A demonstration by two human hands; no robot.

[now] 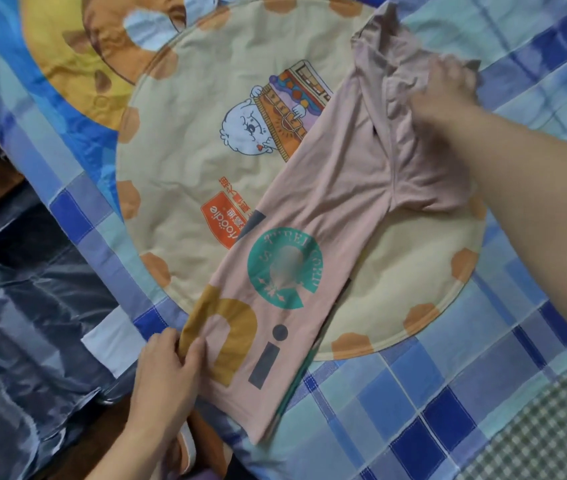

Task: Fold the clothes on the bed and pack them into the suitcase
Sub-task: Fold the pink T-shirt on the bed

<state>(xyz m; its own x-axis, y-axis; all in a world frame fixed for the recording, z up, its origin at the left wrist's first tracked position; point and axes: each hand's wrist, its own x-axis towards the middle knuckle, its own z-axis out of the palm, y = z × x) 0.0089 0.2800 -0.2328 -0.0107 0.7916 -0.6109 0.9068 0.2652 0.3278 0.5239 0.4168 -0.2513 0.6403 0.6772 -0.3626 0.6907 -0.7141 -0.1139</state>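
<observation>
A pink garment [330, 216], printed with a green round emblem, a mustard arch and grey marks, is laid in a long narrow strip across the bed cover [431, 393], running from the near left to the far right. Much of it rests on a cream round printed panel [188, 140] of that cover. It appears already doubled lengthwise, since a second layer with a green edge is seen under its near right side.

The near end is pinched by the left hand [167, 365], thumb on top of the cloth and fingers curled at its edge. The far end is gripped by the right hand [448, 88], where the cloth is bunched into loose folds; the fingers there are blurred, so the exact hold cannot be made out.

The fabric is judged to be thin, light and very soft, probably a stretchy knit: it drapes flat, creases easily and gathers wherever it is held. No stiffness can be counted on, so it is likely to sag if lifted from one point only. It is best taken at both ends or at two corners of one end, kept taut, and smoothed flat before the next fold.

A dark glossy surface [15, 289] is seen at the near left beyond the bed edge; whether it belongs to the suitcase cannot be told.
</observation>
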